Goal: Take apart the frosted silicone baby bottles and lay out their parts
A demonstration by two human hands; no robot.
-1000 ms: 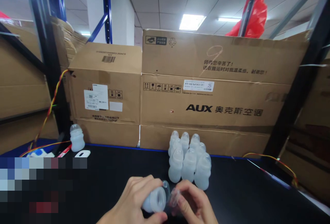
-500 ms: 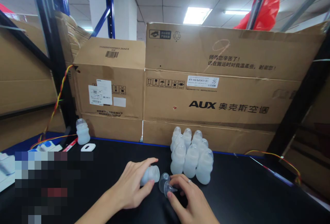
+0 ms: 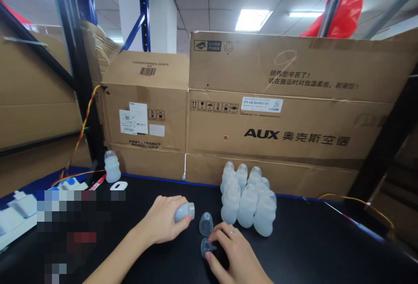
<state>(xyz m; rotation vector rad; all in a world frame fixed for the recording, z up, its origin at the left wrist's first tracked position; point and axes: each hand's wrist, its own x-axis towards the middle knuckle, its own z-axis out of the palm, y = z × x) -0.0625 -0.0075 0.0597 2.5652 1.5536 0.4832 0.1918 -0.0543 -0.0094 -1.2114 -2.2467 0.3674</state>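
My left hand [image 3: 165,221] is wrapped round a frosted baby bottle [image 3: 184,212], tilted so that its uncapped neck points right. A clear dome cap [image 3: 206,224] sits on the black table just right of that neck. Below the cap, the fingers of my right hand [image 3: 232,249] pinch a clear bottle nipple [image 3: 206,248] by its side, with the tip pointing right. Several frosted bottles with dome caps [image 3: 248,205] stand grouped upright beyond my right hand.
One more capped bottle [image 3: 112,167] stands at the back left, beside a small white oval object [image 3: 119,186]. Cardboard panels [image 3: 294,114] wall off the back of the black table [image 3: 310,240]. A power strip [image 3: 19,218] and cables lie at the left.
The clear dome cap and the nipple were together at my right fingers; now the cap sits apart on the table and the nipple stays pinched. My left hand has drawn the bottle slightly left.
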